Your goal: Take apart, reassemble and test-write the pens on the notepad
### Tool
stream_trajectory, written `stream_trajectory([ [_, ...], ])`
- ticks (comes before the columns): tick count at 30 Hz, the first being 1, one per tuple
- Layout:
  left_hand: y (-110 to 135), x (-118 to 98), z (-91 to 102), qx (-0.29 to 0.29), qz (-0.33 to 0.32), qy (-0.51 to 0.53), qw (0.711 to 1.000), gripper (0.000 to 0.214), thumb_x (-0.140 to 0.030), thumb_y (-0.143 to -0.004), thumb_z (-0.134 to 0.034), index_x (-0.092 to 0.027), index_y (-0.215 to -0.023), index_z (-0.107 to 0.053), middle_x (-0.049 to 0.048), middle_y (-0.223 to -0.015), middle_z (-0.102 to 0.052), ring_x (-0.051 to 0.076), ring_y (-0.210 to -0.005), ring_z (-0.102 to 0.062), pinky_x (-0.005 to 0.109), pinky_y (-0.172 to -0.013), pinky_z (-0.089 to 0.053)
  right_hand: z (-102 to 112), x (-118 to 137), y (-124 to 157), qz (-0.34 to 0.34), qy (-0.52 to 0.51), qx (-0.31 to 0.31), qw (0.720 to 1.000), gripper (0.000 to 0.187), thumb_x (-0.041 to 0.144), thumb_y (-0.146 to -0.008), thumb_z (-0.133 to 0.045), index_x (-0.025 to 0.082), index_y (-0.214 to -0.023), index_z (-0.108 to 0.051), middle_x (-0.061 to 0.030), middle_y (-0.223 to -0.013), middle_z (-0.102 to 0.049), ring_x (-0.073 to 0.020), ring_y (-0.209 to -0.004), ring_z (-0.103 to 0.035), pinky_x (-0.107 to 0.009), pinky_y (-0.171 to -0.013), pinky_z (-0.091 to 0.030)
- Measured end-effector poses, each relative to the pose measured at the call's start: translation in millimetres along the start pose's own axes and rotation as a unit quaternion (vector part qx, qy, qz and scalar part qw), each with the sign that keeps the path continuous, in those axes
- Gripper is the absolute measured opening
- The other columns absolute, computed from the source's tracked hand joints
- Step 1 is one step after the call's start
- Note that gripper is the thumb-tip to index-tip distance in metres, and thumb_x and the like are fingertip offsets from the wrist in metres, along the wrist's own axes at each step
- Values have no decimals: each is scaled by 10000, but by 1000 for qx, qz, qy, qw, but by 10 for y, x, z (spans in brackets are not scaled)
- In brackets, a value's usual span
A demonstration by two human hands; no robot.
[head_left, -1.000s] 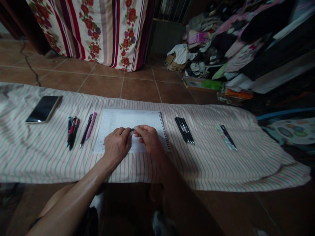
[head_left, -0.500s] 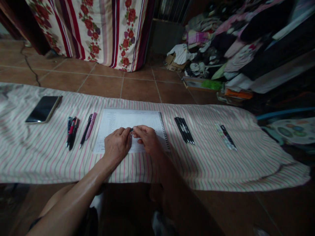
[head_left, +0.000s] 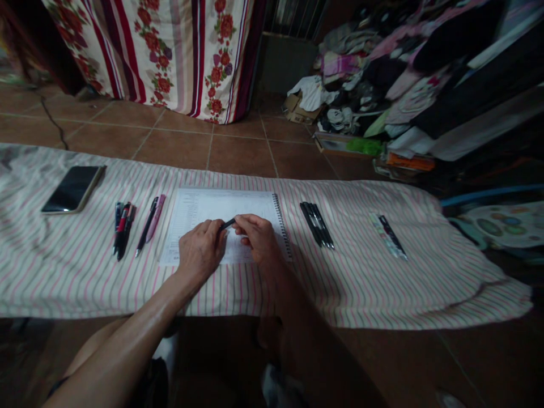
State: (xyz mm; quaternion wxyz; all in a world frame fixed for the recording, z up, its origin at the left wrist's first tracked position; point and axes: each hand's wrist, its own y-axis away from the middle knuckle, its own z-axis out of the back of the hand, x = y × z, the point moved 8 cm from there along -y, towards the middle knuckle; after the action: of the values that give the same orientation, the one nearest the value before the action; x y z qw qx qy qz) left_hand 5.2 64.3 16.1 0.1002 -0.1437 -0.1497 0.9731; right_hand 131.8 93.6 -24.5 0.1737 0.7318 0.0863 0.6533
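Black slim pen sits over the notebook's middle, its long axis running 8 to 2 o'clock, pinched in the left hand. Half-curled, the right hand lies at its 2 o'clock end, grip unclear, above the white spiral-bound notebook.

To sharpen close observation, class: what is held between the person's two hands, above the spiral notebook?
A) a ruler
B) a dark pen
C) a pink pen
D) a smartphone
B: the dark pen sits between the fingers of the left hand and right hand, above the spiral notebook.
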Motion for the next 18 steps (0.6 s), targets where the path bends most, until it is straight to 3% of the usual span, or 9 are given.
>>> stream_trajectory([
  [13,3,-7,0,2,1,-5,1000,245,-283,-925,-381,-178,-986,-594,51,-837,-666,191,-752,-613,294,-601,-371,-10,-23,-19,14,7,14,1000,161,326,-678,-648,168,-704,-637,-4,-678,-640,-90,-607,-545,-181,-452,-334],
  [18,-2,20,20,-2,23,4,1000,251,-287,-928,-384,-180,-1008,-596,49,-863,-674,194,-751,-619,301,-605,-367,-62,-93,-34,-17,-26,35,999,242,415,-726,-627,173,-712,-626,-17,-744,-661,-81,-611,-552,-172,-457,-339],
])
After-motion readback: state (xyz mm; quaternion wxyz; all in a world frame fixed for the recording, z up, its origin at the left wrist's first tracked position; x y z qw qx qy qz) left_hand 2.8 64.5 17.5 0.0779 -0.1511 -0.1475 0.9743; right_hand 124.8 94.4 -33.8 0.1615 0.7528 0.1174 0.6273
